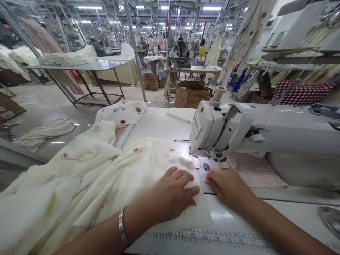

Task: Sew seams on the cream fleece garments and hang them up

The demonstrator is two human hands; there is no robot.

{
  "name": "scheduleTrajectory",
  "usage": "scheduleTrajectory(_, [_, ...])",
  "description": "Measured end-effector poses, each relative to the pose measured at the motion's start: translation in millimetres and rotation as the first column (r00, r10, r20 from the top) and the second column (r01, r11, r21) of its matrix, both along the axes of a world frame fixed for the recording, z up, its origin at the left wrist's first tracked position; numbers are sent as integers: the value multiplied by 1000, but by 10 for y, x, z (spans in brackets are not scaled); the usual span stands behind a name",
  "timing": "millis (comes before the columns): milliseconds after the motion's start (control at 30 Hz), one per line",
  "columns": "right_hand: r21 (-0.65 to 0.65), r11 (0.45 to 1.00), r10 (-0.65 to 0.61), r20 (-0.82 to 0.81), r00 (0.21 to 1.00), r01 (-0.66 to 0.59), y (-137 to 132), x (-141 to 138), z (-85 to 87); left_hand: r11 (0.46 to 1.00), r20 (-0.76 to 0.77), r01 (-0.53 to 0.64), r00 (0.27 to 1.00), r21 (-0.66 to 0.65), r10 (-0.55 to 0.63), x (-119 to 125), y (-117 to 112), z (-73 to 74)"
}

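A large cream fabric with small red prints lies bunched over the left of the white sewing table. My left hand lies flat on the fabric's edge, fingers stretched out, a silver bracelet on the wrist. My right hand rests with fingers down at the fabric's edge, just in front of the needle area of the white sewing machine. Whether the right hand pinches the cloth is hidden.
A ruler scale is printed along the table's near edge. A pink pad lies under the machine arm. Cardboard boxes, a metal table with cloth, hanging garments and other workstations fill the hall behind.
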State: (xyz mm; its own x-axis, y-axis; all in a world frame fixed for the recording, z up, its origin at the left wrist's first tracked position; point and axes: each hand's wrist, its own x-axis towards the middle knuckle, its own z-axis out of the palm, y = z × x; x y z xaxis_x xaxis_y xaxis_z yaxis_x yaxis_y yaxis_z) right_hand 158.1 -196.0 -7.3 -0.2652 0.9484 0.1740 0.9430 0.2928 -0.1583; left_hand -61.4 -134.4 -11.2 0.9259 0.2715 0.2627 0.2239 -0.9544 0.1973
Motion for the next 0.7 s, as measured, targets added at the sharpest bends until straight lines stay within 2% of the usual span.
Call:
scheduleTrajectory(167, [53, 996, -78, 74, 994, 75, 230, 86, 33, 998, -66, 10, 998, -63, -14, -79, 135, 43])
scheduleTrajectory(333, [51, 988, -149, 84, 985, 145, 413, 137, -131, 999, -110, 10, 994, -50, -15, -49, 370, 85])
scheduleTrajectory(500, [78, 980, -190, 63, 980, 185, 461, 208, -306, 997, -135, 54, 989, -47, -60, -11, 511, 106])
scheduleTrajectory(700, [80, 979, -190, 52, 980, 186, 435, 206, -300, 997, -112, 75, 991, -11, -75, -11, 569, 106])
